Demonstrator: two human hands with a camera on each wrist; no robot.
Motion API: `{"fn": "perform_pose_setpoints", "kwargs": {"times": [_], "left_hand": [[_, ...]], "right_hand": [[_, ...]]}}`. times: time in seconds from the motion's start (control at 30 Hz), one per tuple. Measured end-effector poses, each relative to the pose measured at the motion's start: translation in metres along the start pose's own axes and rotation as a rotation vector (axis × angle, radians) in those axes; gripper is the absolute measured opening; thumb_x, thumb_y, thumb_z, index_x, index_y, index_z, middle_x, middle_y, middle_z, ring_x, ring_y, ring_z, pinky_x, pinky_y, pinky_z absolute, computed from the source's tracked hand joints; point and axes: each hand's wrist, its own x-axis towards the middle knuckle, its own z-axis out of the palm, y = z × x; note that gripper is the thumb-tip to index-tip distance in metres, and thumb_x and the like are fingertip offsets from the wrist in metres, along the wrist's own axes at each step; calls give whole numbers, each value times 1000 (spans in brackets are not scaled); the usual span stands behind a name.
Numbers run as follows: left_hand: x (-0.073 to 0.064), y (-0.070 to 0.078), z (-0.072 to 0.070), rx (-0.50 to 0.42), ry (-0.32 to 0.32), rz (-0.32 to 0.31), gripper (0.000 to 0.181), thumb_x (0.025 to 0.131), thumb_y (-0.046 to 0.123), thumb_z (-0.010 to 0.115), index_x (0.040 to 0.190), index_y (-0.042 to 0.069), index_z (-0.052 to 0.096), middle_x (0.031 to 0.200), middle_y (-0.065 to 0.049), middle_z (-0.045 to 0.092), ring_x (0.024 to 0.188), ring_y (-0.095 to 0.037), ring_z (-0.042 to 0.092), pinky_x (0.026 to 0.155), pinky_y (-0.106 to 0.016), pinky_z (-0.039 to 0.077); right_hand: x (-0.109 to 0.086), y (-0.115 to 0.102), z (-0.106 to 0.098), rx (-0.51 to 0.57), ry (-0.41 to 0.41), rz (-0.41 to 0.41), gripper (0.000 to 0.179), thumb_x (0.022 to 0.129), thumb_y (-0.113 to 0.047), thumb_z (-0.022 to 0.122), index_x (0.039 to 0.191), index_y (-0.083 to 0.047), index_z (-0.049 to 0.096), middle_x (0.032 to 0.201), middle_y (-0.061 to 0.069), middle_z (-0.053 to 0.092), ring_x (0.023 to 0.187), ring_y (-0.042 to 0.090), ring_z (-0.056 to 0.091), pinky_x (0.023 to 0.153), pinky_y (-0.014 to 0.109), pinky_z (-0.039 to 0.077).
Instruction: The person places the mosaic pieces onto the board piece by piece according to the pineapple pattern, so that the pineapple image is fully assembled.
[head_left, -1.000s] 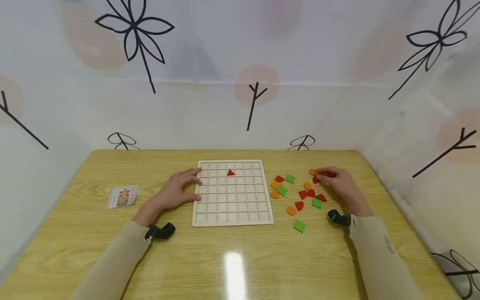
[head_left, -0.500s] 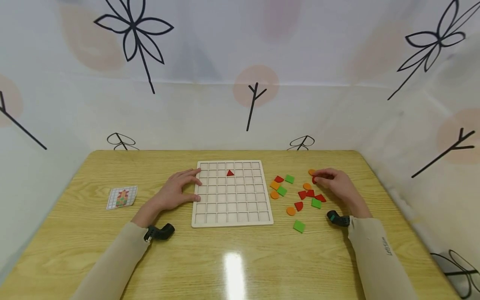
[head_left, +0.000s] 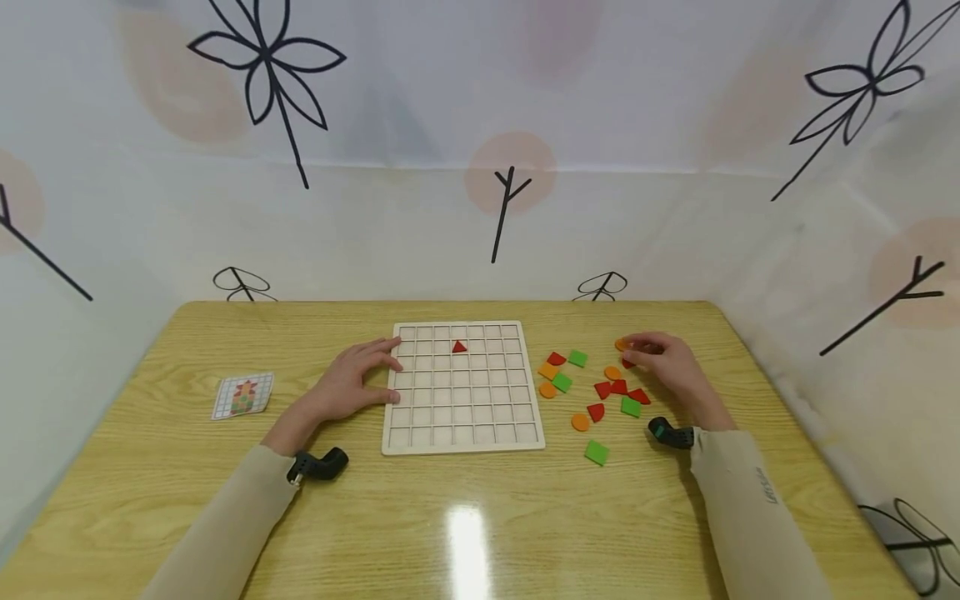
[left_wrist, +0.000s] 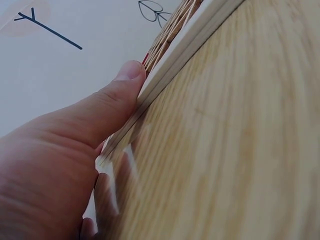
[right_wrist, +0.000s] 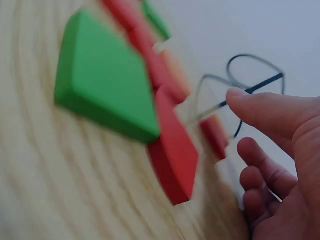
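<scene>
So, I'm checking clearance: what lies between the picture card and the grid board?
Between the picture card and grid board, the head view shows bare table, then the left hand.

White wall (head_left: 390, 225) behind tbl., same pattern on L & R sides — blk. line flowers upper L (head_left: 265, 54) and upper R (head_left: 872, 82), bare twig (head_left: 501, 218) mid. over pale pink circle (head_left: 525, 154), more twigs far L/R. Horiz. crease (head_left: 622, 170) approx. halfway up. Small leaf motifs (head_left: 242, 284) just above tbl.'s back edge. Tbl. (head_left: 360, 517): lt. yellowish wood grain, rounded back corners — bright glare streak (head_left: 467, 550) nr. front ctr.
</scene>
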Motion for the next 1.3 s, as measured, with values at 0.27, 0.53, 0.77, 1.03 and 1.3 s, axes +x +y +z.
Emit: {"fn": "perform_pose_setpoints", "kwargs": {"times": [0.27,0.53,0.77,1.03,1.3], "left_hand": [[0,-2,3,1,16,26,38,85,37,80,116,18,68,156,-11,40,143,-37,31,112,-63,18],[0,-2,2,6,4,17,39,85,37,80,117,18,68,157,-11,38,144,-36,29,113,-63,17],[0,-2,1,4,-13,-5,40,85,38,79,118,19,67,158,-7,37,146,-33,27,114,-62,15],[0,0,0,0,-24,-16,40,86,37,79,119,19,67,159,-6,36,146,-33,26,115,-61,14],[-1,0,0,4,-5,-1,38,86,36,79,117,18,67,157,-9,38,145,-36,28,114,-62,15]], "right_hand": [[-18,-4,-2,7,-46,-82,32,97,-22,68,117,2,68,110,15,63,81,17,53,66,24,47],[-21,-32,8,-94,-96,-165,24,95,-19,70,113,-2,73,112,15,64,94,21,58,74,24,50],[-13,-56,39,-163,-154,-308,17,93,-11,71,109,-7,75,110,9,67,91,22,60,81,39,53],[-10,-74,65,-164,-181,-336,16,89,-7,75,105,-8,76,105,5,67,82,19,53,71,33,47],[-4,-79,81,-248,-119,-317,13,92,-18,74,100,-9,76,91,0,65,73,16,53,66,32,46]]}}
